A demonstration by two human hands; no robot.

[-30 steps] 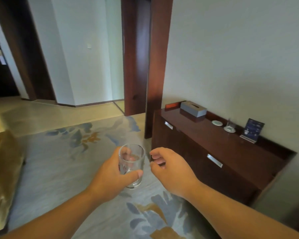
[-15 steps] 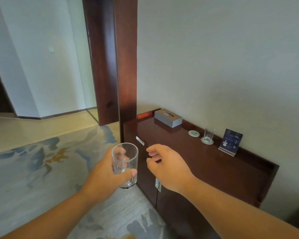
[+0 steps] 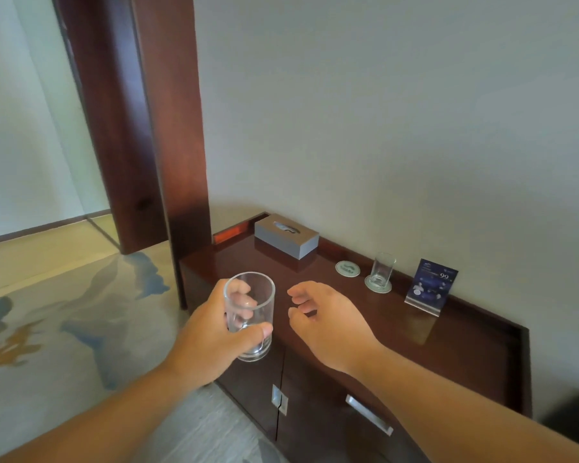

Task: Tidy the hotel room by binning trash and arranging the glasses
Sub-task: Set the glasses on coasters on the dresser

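The left hand (image 3: 211, 335) grips a clear tumbler (image 3: 249, 312); its fingers are curled round the far side of the glass and show through the wall, while the thumb (image 3: 259, 330) presses across the near side, low down; the tumbler is upright, looks empty, and is held in the air over the front left part of a dark wooden sideboard (image 3: 448, 345), not resting on it. The right hand (image 3: 328, 325) hovers just beside the tumbler, palm turned toward it; its fingers (image 3: 298, 292) are loosely curled and slightly apart, holding nothing and touching nothing.

Along the back of the sideboard top, against the wall, 4 things stand in a row; at the left end a grey tissue box (image 3: 286, 237) with a slot in its lid; next a round pale coaster (image 3: 347, 269) lying bare; then a 2nd clear glass (image 3: 381, 270) standing upright on another coaster (image 3: 377, 285) of the same kind; at the right a small blue printed card (image 3: 430, 285) propped in a tilted stand, its print too small to read apart from the number 99. The 2 coasters are near each other but apart.

On the sideboard front, below the hands, 2 doors meet at a pair of small metal pulls (image 3: 279, 399); further right is a longer metal bar handle (image 3: 368, 414). To the left of the sideboard rises a dark wooden door frame (image 3: 168, 128); the floor is covered by a grey carpet (image 3: 64, 329) with blue and ochre patches.
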